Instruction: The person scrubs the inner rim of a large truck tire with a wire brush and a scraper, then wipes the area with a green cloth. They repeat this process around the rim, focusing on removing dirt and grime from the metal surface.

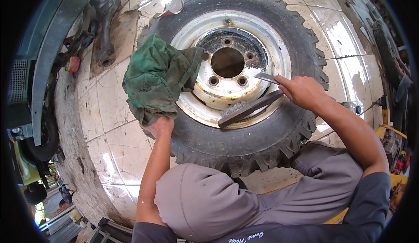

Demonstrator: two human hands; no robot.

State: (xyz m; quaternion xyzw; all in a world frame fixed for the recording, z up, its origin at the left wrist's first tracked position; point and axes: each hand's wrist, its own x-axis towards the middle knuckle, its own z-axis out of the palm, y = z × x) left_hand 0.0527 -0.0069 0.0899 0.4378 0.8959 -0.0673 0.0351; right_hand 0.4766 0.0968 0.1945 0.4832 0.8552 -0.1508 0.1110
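Over wheel [227,93], blade [266,78] aslant (tip left)

Hands [303,92] hold green cloth [152,79] and flat blade [267,77] over wheel [256,44].

Bright light fills the middle — it flares into hard white patches on the glossy floor tiles [107,101] right of the tyre [301,55], along the top and at lower left. The white wheel rim [279,53] looks sharp, while the clutter [395,97] at right is dimmer and softer — straight edges bow toward the black fisheye border.
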